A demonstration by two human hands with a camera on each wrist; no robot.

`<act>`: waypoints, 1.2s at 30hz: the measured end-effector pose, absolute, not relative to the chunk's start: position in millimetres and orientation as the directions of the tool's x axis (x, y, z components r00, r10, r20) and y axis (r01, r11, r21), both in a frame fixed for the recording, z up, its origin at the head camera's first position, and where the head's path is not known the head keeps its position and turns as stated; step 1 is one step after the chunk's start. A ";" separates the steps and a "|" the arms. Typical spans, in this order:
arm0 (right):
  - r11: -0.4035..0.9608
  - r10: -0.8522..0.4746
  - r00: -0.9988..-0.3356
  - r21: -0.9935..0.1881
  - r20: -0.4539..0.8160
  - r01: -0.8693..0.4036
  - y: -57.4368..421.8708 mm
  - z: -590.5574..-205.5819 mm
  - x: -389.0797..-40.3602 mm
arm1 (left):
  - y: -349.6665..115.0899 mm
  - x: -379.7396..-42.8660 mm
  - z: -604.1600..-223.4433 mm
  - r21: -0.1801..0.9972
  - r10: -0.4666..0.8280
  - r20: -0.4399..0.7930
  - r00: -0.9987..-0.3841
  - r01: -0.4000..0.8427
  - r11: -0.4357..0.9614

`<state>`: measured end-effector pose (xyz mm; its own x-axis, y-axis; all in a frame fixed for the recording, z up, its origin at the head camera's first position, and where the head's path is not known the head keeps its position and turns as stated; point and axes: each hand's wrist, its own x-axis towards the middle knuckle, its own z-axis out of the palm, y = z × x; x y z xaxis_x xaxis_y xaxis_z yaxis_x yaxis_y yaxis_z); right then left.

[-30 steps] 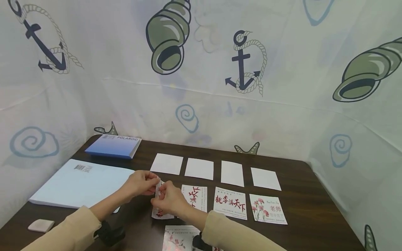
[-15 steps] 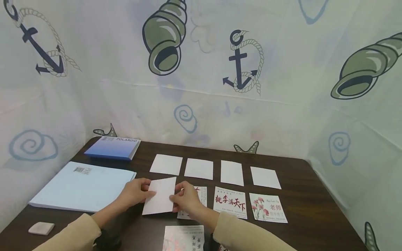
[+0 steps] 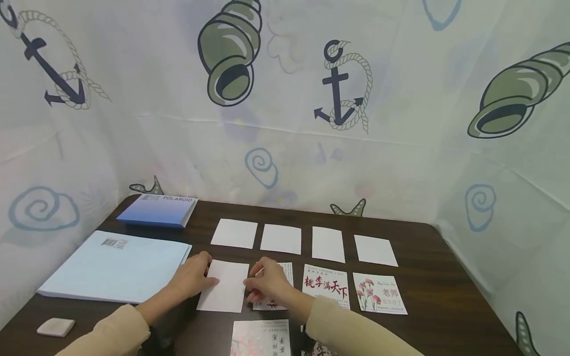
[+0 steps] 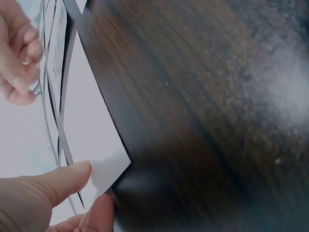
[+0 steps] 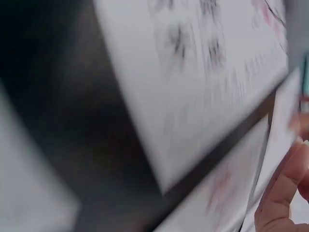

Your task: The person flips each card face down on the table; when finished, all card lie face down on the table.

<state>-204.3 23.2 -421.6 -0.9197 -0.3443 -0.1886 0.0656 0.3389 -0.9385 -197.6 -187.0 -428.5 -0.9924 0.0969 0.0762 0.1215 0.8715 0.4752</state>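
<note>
A blank white card [image 3: 222,288] lies on the dark table between the two hands. My left hand [image 3: 191,277] is at its left edge; in the left wrist view, thumb and finger pinch a corner of this card [image 4: 94,121]. Just off the card's right edge, my right hand [image 3: 269,283] hovers with loosely bent fingers and holds nothing. Beneath that hand is a partly hidden card with red writing [image 3: 271,304]. To the right lie another red-lettered card [image 3: 327,286] and a flower card [image 3: 380,294]. The right wrist view is blurred.
Several blank white cards [image 3: 233,233] form a row farther back. A pale blue folder [image 3: 116,267] lies left, with a blue POLAROID box [image 3: 158,210] behind it and a small white block [image 3: 55,327] in front. A pink flower card [image 3: 260,337] lies nearest.
Both hands held the card with its red print showing; it was turned blank side up and laid down. The right hand has since let go of its right edge.
</note>
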 end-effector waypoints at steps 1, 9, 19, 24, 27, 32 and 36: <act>0.332 -0.332 -0.928 -0.942 -0.169 0.053 30.7 -419.6 -208.6 | -186.6 -198.0 -427.4 0.467 0.105 0.080 -0.991 0.131 0.875; 0.605 -0.250 -0.959 -0.795 -0.130 -0.050 84.9 -418.9 -231.8 | -186.0 -202.1 -417.1 0.401 0.151 0.044 -0.988 0.156 0.903; 0.732 -0.287 -0.956 -0.658 -0.064 -0.176 94.3 -422.6 -232.6 | -134.7 -225.6 -409.2 0.632 0.204 -0.055 -0.977 0.124 0.765; 0.694 -0.296 -0.954 -0.696 -0.038 -0.188 93.5 -424.7 -231.7 | -110.1 -236.9 -413.9 0.715 0.181 -0.121 -0.976 0.041 0.698; 0.685 -0.291 -0.956 -0.704 -0.029 -0.187 92.9 -426.7 -230.7 | -105.2 -241.4 -418.0 0.731 0.152 -0.104 -0.983 0.028 0.682; 0.686 -0.263 -0.965 -0.706 -0.012 -0.179 91.5 -425.5 -226.5 | -103.9 -247.6 -420.8 0.718 0.134 -0.069 -0.989 0.044 0.695; 0.637 -0.300 -0.954 -0.746 -0.009 -0.194 82.2 -423.8 -217.0 | -103.4 -252.7 -418.7 0.740 0.126 -0.100 -0.987 0.011 0.673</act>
<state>-217.0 82.2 -423.8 -0.9538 -0.3004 -0.0086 -0.1939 0.6371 -0.7460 -252.7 -103.4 -418.7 -0.9870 0.1263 -0.0999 0.0112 0.6726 0.7399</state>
